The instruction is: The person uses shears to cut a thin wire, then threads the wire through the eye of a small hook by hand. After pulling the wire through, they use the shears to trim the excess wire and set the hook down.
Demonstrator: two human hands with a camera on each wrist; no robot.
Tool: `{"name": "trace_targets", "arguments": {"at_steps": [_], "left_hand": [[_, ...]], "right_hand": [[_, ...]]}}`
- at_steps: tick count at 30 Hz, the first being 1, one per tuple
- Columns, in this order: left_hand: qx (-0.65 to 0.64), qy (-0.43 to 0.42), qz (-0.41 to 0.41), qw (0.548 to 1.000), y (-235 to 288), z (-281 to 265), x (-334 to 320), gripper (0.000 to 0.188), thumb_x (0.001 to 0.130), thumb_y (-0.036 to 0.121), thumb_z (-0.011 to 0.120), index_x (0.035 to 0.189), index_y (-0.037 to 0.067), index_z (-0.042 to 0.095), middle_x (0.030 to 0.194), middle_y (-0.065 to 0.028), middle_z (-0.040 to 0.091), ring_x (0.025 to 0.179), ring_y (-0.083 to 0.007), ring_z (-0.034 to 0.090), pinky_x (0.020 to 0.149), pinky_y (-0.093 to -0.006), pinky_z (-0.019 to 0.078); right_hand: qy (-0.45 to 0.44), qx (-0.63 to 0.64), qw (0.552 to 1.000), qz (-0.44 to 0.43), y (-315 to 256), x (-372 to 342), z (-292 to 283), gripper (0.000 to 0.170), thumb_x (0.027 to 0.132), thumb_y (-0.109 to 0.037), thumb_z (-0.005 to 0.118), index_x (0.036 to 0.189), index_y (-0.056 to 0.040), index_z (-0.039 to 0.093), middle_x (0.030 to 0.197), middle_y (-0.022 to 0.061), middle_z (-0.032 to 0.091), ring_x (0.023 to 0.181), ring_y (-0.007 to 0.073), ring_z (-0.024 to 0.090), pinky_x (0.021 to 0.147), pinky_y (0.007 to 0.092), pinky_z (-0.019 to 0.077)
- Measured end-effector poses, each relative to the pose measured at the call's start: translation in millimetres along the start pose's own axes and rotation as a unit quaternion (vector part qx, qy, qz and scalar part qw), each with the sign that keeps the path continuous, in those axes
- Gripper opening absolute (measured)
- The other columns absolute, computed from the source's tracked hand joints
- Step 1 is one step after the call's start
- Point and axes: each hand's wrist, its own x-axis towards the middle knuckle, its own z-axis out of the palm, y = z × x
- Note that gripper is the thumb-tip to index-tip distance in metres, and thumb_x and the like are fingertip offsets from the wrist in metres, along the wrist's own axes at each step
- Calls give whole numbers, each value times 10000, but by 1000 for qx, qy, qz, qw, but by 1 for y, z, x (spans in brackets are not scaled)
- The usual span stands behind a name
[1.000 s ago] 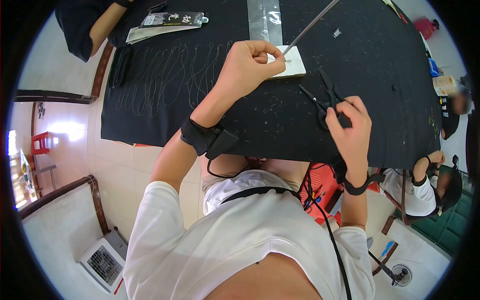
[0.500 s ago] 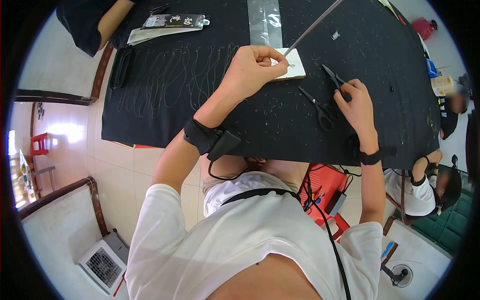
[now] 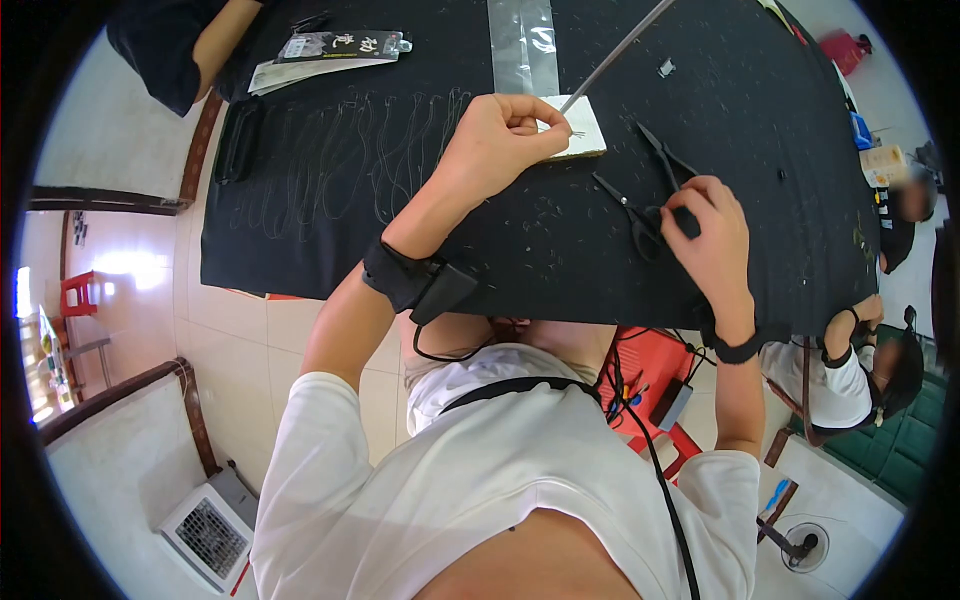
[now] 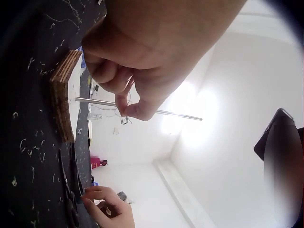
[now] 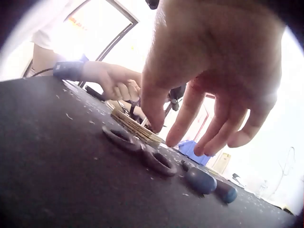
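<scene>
In the head view my left hand (image 3: 500, 145) is over a white-topped wooden block (image 3: 588, 125), beside a thin metal rod (image 3: 625, 55) rising from it. The left wrist view shows thumb and forefinger pinching a thin looped line (image 4: 125, 120) against or right beside the rod. My right hand (image 3: 712, 230) hovers with loosely bent fingers and nothing between them. Below it lie black scissors (image 3: 644, 235) and, farther forward, dark pliers (image 3: 655, 146). In the right wrist view the fingertips hang above the pliers' rounded handles (image 5: 202, 181), beside the scissors' finger rings (image 5: 118, 137).
Several loops of thin line (image 3: 335, 160) lie on the black tablecloth (image 3: 540, 270) at left. Behind them is a printed package (image 3: 345, 45); a clear plastic bag (image 3: 523, 50) lies behind the block. Small clippings are scattered about. Another person's arm (image 3: 225, 45) reaches in at far left.
My right hand moved forward from the scissors' handles to the pliers' handles, then drew back a little toward me. The left hand has stayed by the rod, pinching the line.
</scene>
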Motion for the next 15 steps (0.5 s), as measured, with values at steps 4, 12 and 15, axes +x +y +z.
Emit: {"name": "trace_targets", "arguments": {"at_steps": [4, 12, 15], "left_hand": [[8, -4, -1, 1000, -1, 2, 0, 210, 774, 150, 643, 895, -21, 656, 669, 3, 571, 583, -33, 466, 558, -165, 347], [-31, 12, 25, 999, -8, 6, 3, 207, 756, 141, 648, 841, -47, 640, 507, 98, 355, 478, 4, 307, 456, -181, 249], [-24, 4, 10, 1000, -10, 3, 3, 210, 764, 145, 644, 871, -35, 647, 599, 43, 470, 542, -18, 397, 515, -172, 302]], "right_hand": [[-56, -40, 998, -5, -7, -18, -3, 158, 652, -134, 683, 775, -53, 626, 926, 78, 538, 836, 234, 541, 702, 337, 431], [-44, -42, 998, -11, -10, -21, 9, 224, 618, -128, 709, 794, -39, 601, 934, 72, 529, 833, 232, 534, 709, 327, 433], [-46, -30, 999, -3, -11, -16, 5, 231, 614, -115, 705, 794, -45, 579, 929, 70, 528, 824, 233, 532, 690, 335, 434]]}}
